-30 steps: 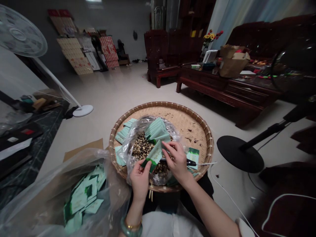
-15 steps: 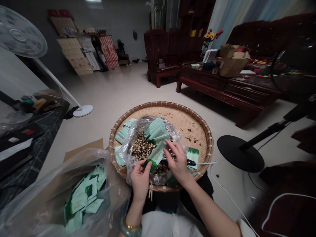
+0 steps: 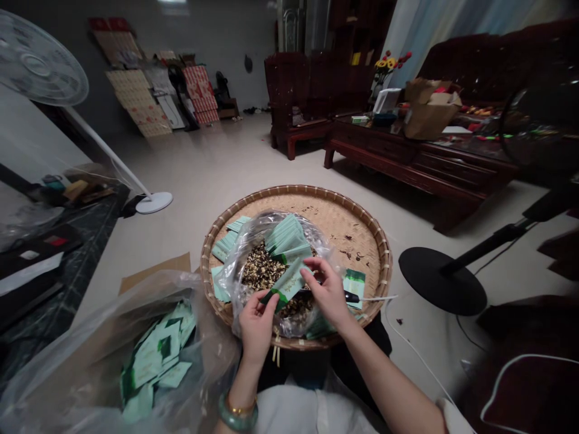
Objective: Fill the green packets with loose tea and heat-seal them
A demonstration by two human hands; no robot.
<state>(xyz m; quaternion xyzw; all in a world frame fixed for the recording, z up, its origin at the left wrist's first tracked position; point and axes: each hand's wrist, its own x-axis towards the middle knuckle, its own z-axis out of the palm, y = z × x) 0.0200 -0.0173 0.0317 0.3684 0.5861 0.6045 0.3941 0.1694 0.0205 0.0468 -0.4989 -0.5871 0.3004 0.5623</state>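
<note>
My left hand (image 3: 259,319) pinches the dark green lower end of a pale green packet (image 3: 290,283), which lies tilted over a bowl. At the packet's upper right end, the thumb and fingertips of my right hand (image 3: 326,292) close on its edge. Beneath is the bowl lined with a clear plastic bag (image 3: 233,265), holding a dark and yellowish dry mix (image 3: 262,268). A fanned stack of similar packets (image 3: 287,235) rests on the mix. A black handle (image 3: 351,297) with a white cord shows beside my right hand; its other end is mostly hidden.
The bowl stands in a round woven bamboo tray (image 3: 362,223), with more packets (image 3: 355,283) around it. A large clear bag (image 3: 90,361) of packets lies at the lower left. A white fan (image 3: 154,203), a black fan base (image 3: 441,280) and a wooden table (image 3: 407,157) stand around.
My right hand's fingers have drawn closer together at the packet's upper end. The left hand keeps its pinch, and the packet has barely shifted.
</note>
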